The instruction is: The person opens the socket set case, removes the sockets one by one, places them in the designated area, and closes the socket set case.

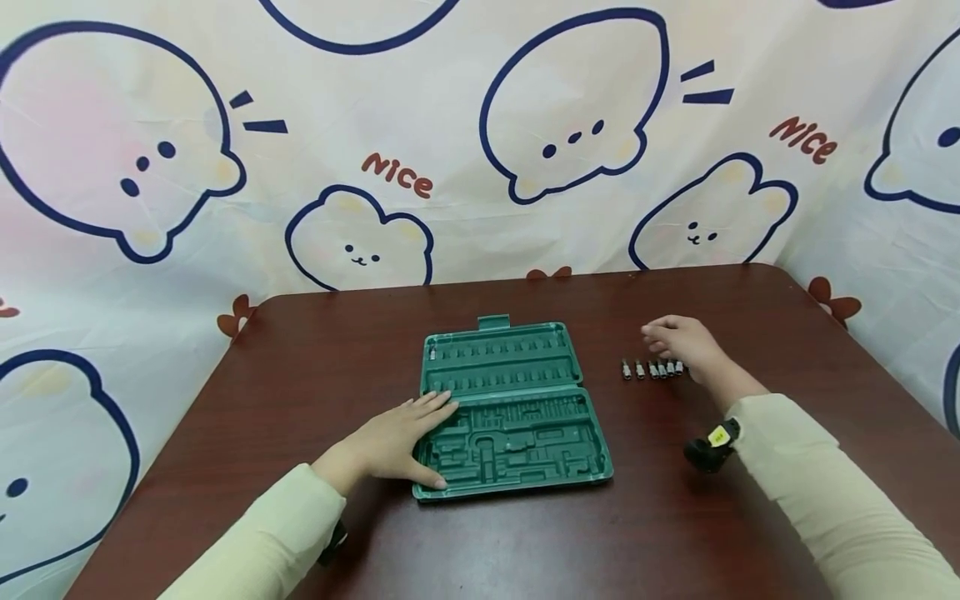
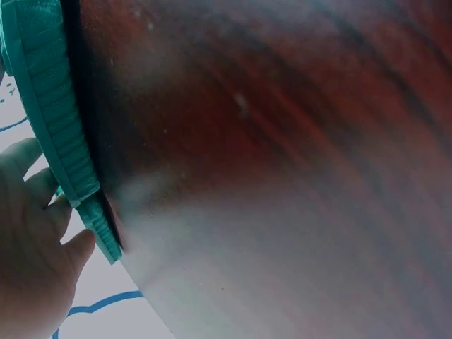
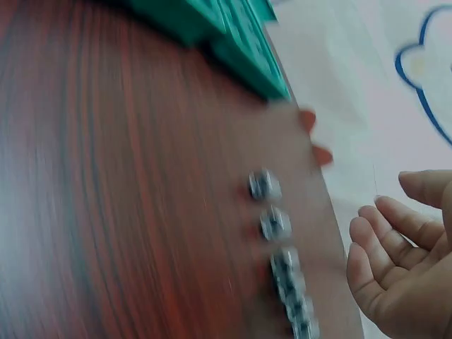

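Note:
A green plastic tool case (image 1: 517, 442) lies unfolded on the table, with moulded slots in both halves. My left hand (image 1: 401, 437) rests on its left edge with spread fingers; in the left wrist view the same hand (image 2: 35, 233) is beside the case's side wall (image 2: 60, 120). One small metal socket (image 1: 432, 353) stands in the upper half's left corner slot. Several more metal sockets (image 1: 653, 369) form a row right of the case. Just above that row hovers my right hand (image 1: 686, 343). Its fingers (image 3: 385, 254) are loosely bent, with nothing visible between them and the thumb.
The dark brown wooden table (image 1: 315, 358) reaches back to a white curtain (image 1: 465, 233) printed with cartoon figures. A latch tab (image 1: 493, 322) sticks out from the case's far edge. A black strap device (image 1: 711, 448) hangs at the right wrist.

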Demonstrator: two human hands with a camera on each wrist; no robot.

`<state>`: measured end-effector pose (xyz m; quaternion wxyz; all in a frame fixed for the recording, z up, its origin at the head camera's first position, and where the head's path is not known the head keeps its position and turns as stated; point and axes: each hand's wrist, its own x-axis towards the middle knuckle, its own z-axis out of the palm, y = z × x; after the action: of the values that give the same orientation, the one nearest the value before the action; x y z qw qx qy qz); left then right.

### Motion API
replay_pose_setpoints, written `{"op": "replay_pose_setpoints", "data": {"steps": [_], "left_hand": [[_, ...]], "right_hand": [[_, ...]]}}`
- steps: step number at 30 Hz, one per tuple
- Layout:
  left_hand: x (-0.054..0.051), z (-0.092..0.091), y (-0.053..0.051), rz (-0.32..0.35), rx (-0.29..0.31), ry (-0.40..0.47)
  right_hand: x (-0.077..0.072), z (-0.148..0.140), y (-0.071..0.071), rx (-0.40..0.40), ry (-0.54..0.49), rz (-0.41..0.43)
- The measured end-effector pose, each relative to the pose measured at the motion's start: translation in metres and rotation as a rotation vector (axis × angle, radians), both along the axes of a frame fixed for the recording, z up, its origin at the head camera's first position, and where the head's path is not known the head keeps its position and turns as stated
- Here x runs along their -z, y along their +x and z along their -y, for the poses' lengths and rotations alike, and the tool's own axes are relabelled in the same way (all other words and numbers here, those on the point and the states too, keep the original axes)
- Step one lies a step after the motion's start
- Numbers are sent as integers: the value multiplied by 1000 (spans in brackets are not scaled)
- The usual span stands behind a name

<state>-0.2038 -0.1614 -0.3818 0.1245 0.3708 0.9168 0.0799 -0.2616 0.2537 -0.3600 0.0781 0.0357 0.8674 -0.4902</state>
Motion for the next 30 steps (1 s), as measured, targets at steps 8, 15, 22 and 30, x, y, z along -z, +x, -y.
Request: {"op": "replay_pose_setpoints", "data": {"steps": [8,15,22,30], "left_hand": [[0,1,0,14,-5,15],[-1,1,2,46,-25,22],[2,2,1,69,-43,18],[4,3,0,67,-43,40]], "right_hand": [[5,59,-14,-100,-123,25],[12,112,-24,-211,-221,8],[18,159,-37,-282,-202,9],[19,199,-53,-332,-83,1]]}}
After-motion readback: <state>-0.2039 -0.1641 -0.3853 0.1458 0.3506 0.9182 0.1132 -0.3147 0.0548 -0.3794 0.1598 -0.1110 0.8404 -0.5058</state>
